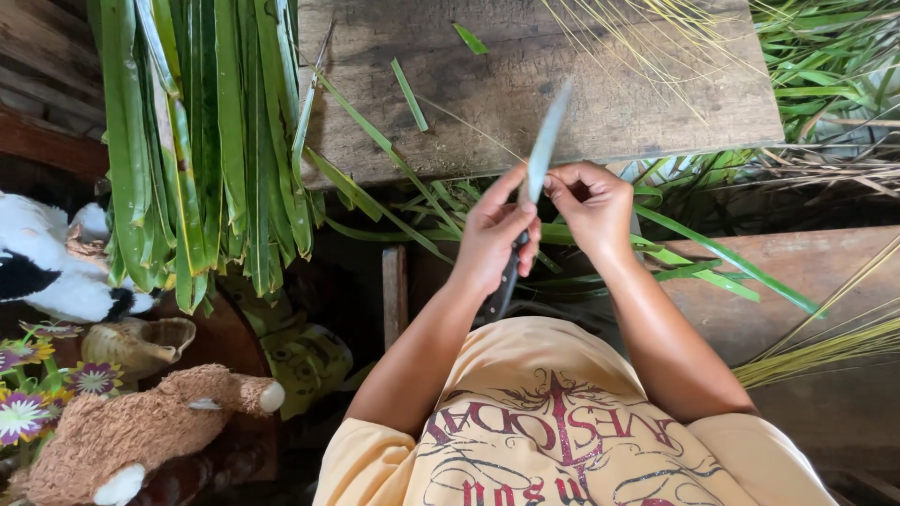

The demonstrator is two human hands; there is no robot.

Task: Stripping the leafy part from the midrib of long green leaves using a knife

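Note:
My left hand [495, 232] grips a knife [545, 141] by its dark handle, the pale blade pointing up and away over a wooden board [581, 84]. My right hand [592, 201] sits just right of the blade, fingers pinched on a long green leaf strip [722, 255] that runs off to the right. Both hands meet in front of my chest, near the board's front edge.
A thick bundle of long green leaves [202, 141] hangs over the board's left end. Thin yellow leaf ribs [816, 351] lie at the right, more at the top. Stuffed toys [131, 436] and a black-and-white one [47, 272] sit at the lower left.

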